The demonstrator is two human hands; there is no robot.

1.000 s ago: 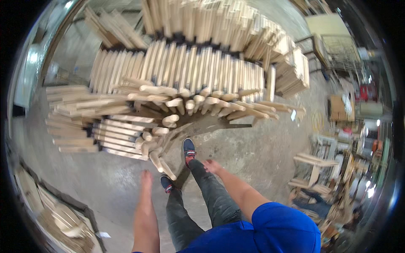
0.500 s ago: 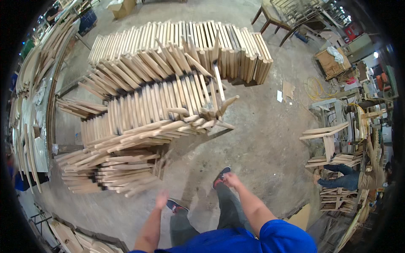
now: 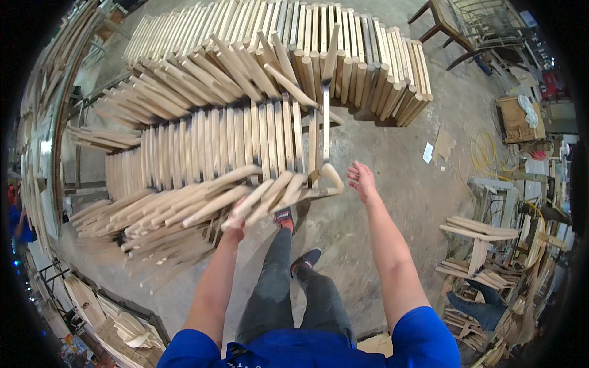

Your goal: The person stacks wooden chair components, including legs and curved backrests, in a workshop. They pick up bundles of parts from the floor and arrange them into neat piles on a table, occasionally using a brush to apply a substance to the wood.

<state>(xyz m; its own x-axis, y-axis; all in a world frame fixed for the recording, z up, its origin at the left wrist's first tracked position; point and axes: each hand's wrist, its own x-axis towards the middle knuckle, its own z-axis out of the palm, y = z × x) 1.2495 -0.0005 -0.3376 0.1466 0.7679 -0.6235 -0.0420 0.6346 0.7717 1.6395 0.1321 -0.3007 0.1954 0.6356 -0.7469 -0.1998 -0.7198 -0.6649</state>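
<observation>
A long row of nested pale wooden frames [image 3: 196,144], which look like chair parts with curved ends and dark marks at the joints, stands in front of me. My left hand [image 3: 233,222] is at the curved near ends of these frames. Blur and the wood hide its fingers, so its grip is unclear. At the right end of the row, one frame [image 3: 326,119] stands slightly apart with a bent, rounded end piece. My right hand [image 3: 362,179] is just right of that frame, fingers apart, holding nothing.
Behind is another long row of upright wooden frames [image 3: 343,64]. Curved wooden pieces fill a rack [image 3: 46,159] on the left. To the right lie cardboard [image 3: 443,145], a yellow hose [image 3: 486,153] and stacked wooden parts [image 3: 478,264], with a person's jeans-clad legs [image 3: 481,305] beside them.
I have stepped closer to the near row. Both hands have moved forward: the left to the curved wood ends, the right out beside the end frame, its fingers spread.
</observation>
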